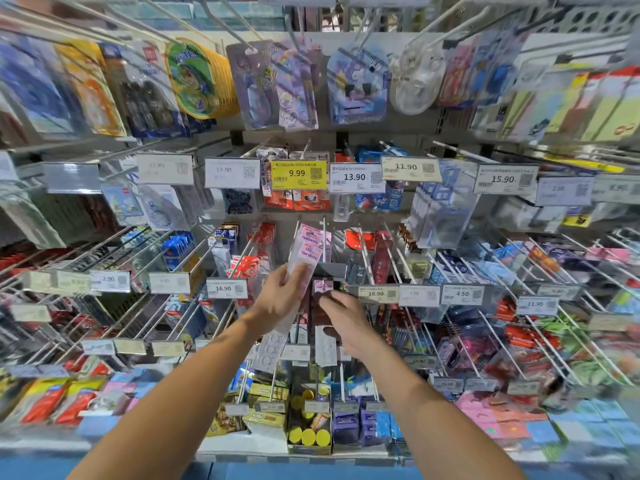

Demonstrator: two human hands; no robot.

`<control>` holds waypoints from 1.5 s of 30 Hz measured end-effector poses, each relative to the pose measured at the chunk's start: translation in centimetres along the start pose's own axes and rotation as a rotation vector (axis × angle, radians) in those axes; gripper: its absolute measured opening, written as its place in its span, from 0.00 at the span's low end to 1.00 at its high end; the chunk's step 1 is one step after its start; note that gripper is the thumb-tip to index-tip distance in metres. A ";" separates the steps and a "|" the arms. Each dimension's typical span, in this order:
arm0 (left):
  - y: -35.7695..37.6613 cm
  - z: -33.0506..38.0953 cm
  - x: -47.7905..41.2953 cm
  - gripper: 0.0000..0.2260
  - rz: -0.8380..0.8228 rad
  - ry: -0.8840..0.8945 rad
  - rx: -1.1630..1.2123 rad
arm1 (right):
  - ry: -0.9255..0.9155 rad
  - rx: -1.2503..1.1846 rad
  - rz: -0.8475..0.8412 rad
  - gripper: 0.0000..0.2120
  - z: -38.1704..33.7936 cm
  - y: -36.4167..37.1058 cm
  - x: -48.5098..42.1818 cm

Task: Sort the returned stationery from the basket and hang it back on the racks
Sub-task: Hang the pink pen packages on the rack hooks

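A long pink and clear stationery pack [306, 252] stands tilted in front of the middle rack hooks, and my left hand [282, 299] grips its lower half. My right hand [341, 322] sits just to the right, fingers curled at the small pink top of another pack [323, 285] that hangs on a hook [324, 237] there. More clear packs [325, 346] hang below both hands. The basket is out of view.
Rows of metal hooks with hanging stationery fill the wall in front of me. Price tags such as 16.90 [225, 288] and 18.90 [376, 294] flank my hands. A shelf [228, 445] below holds boxes and yellow-capped tubes [308, 436].
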State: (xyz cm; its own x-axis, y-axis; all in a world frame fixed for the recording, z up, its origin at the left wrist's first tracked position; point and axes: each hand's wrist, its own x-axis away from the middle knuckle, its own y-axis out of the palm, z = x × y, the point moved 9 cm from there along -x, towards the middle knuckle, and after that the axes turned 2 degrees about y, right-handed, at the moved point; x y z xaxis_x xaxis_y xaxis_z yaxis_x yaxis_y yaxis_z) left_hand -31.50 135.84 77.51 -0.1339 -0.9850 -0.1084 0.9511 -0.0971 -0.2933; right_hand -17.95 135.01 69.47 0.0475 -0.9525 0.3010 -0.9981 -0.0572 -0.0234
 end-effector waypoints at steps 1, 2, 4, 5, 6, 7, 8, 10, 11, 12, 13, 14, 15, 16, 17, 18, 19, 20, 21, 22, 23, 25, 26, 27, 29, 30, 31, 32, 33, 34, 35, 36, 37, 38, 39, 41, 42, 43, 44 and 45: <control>-0.2 -0.2 0.1 0.17 0.017 -0.022 0.006 | -0.024 -0.035 -0.014 0.05 -0.6 0.3 0.3; -0.2 -0.3 0.1 0.17 0.018 -0.038 0.029 | -0.045 -0.059 -0.032 0.04 -1.2 0.6 0.7; -0.2 -1.0 0.0 0.22 0.020 -0.068 0.081 | -0.113 -0.051 -0.065 0.04 -2.0 1.3 1.0; -0.4 -1.3 0.0 0.24 0.034 -0.085 0.099 | -0.144 -0.035 -0.075 0.05 -2.2 1.8 1.0; -0.5 -1.5 0.1 0.25 0.050 -0.102 0.116 | -0.157 -0.028 -0.069 0.06 -2.3 2.1 1.0; -0.4 -1.7 0.1 0.24 0.057 -0.119 0.129 | -0.159 -0.033 -0.049 0.07 -2.2 2.3 0.9; -0.3 -1.5 0.2 0.23 0.062 -0.139 0.138 | -0.147 -0.028 -0.012 0.08 -2.2 2.3 0.9; 0.2 -1.5 0.3 0.19 0.052 -0.171 0.174 | -0.116 0.001 0.070 0.10 -2.2 2.1 0.9; 0.4 -1.5 0.4 0.18 0.050 -0.181 0.190 | -0.113 0.019 0.087 0.11 -2.2 2.0 0.9; 0.4 -1.5 0.5 0.17 0.061 -0.185 0.199 | -0.117 0.037 0.097 0.11 -2.3 2.0 0.9; 0.4 -1.5 0.6 0.17 0.073 -0.188 0.204 | -0.134 0.048 0.104 0.11 -2.5 2.1 0.9; 0.5 -1.7 0.4 0.17 0.069 -0.192 0.210 | -0.153 0.052 0.117 0.11 -2.7 2.0 0.9; 0.6 -1.8 0.3 0.18 0.058 -0.192 0.210 | -0.167 0.047 0.137 0.10 -2.8 1.8 0.9; 0.8 -1.8 0.2 0.17 0.055 -0.192 0.214 | -0.175 0.041 0.154 0.09 -2.8 1.6 1.0; 0.9 -1.7 0.2 0.15 0.064 -0.193 0.223 | -0.179 0.037 0.165 0.08 -2.8 1.5 1.2; 0.9 -2.0 0.1 0.15 0.073 -0.199 0.230 | -0.183 0.033 0.173 0.06 -2.8 1.5 1.3; 0.8 -2.1 0.1 0.15 0.080 -0.200 0.226 | -0.181 0.027 0.180 0.05 -2.8 1.5 1.4; 0.9 -2.0 0.0 0.15 0.075 -0.193 0.211 | -0.165 0.009 0.190 0.04 -2.5 1.4 1.3; 0.9 -1.8 0.1 0.16 0.072 -0.186 0.201 | -0.146 -0.012 0.200 0.04 -2.3 1.4 1.3; 0.9 -1.8 0.2 0.17 0.064 -0.175 0.198 | -0.133 -0.037 0.202 0.04 -2.1 1.5 1.3; 1.0 -1.8 0.2 0.19 0.056 -0.172 0.186 | -0.124 -0.064 0.198 0.03 -1.9 1.5 1.2; 0.7 -1.8 0.1 0.19 0.077 -0.156 0.189 | -0.100 -0.155 0.166 0.04 -1.8 1.5 1.3; 0.5 -1.9 0.0 0.18 0.090 -0.164 0.202 | -0.089 -0.218 0.127 0.07 -1.6 1.5 1.3; 0.5 -2.0 0.0 0.15 0.081 -0.174 0.208 | -0.078 -0.263 0.073 0.08 -1.5 1.4 1.5; 0.5 -1.5 0.2 0.17 0.038 -0.151 0.179 | -0.028 -0.272 -0.042 0.05 -0.7 0.9 2.2; 0.3 -1.5 0.2 0.20 0.027 -0.135 0.159 | 0.021 -0.232 -0.086 0.03 0.3 0.5 2.3; 0.1 -1.3 0.2 0.22 0.021 -0.132 0.145 | 0.073 -0.150 -0.118 0.06 1.4 0.0 2.5; 0.1 -1.1 0.2 0.24 0.021 -0.126 0.132 | 0.127 -0.045 -0.123 0.08 2.8 -0.6 2.5; 0.1 -1.0 0.1 0.24 0.015 -0.114 0.121 | 0.172 0.072 -0.106 0.10 4.1 -1.3 2.2; 0.1 -0.9 0.1 0.25 0.008 -0.105 0.123 | 0.199 0.181 -0.073 0.10 5.2 -2.0 1.9; 0.3 -0.9 0.0 0.25 -0.002 -0.104 0.128 | 0.206 0.258 -0.035 0.11 5.9 -2.5 1.5; 0.3 -0.8 0.0 0.25 0.001 -0.110 0.134 | 0.193 0.294 0.009 0.10 6.2 -2.9 1.1; 0.1 -0.8 -0.1 0.25 0.010 -0.112 0.137 | 0.167 0.301 0.052 0.09 6.2 -3.3 0.8; 0.1 -0.8 -0.2 0.25 0.015 -0.109 0.130 | 0.149 0.294 0.081 0.08 6.1 -3.5 0.6; 0.1 -0.8 -0.2 0.26 0.010 -0.113 0.130 | 0.141 0.289 0.100 0.09 5.9 -3.6 0.4; 0.0 -1.0 -0.2 0.27 0.003 -0.132 0.120 | 0.134 0.299 0.116 0.12 5.7 -3.5 0.1; -0.1 -1.0 -0.1 0.28 0.004 -0.139 0.123 | 0.120 0.312 0.112 0.13 5.4 -3.4 0.1; -0.2 -1.2 -0.1 0.31 0.007 -0.144 0.129 | 0.101 0.323 0.106 0.14 5.1 -3.2 0.0; -0.2 -1.2 0.0 0.36 0.001 -0.146 0.138 | 0.081 0.334 0.102 0.14 4.8 -3.0 0.0; -0.1 -1.3 -0.1 0.40 -0.012 -0.150 0.146 | 0.063 0.336 0.095 0.14 4.6 -2.8 0.0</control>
State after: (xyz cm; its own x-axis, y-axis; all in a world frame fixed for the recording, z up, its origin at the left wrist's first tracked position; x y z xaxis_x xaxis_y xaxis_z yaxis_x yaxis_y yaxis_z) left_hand -32.00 136.09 76.30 -0.1128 -0.9928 0.0405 0.9813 -0.1177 -0.1521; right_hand -14.93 133.81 65.10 -0.0584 -0.9385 0.3402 -0.9286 -0.0740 -0.3635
